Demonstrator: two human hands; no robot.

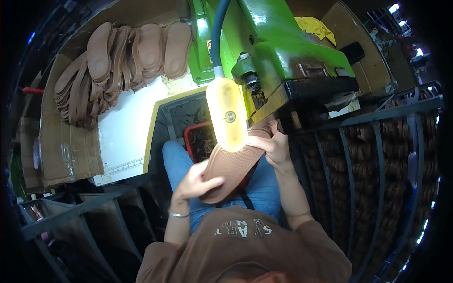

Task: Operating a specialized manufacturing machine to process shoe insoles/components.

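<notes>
Far up and to the left of your left hand (194,181) brown soles (118,56) lie stacked, while that hand's fingers curl closed around the near end of the brown shoe sole (231,170). You seem to be feeding its far end into the green machine (278,52) under the lit lamp (227,115), where your right hand (272,144) pinches it; next likely calls for holding it steady
</notes>
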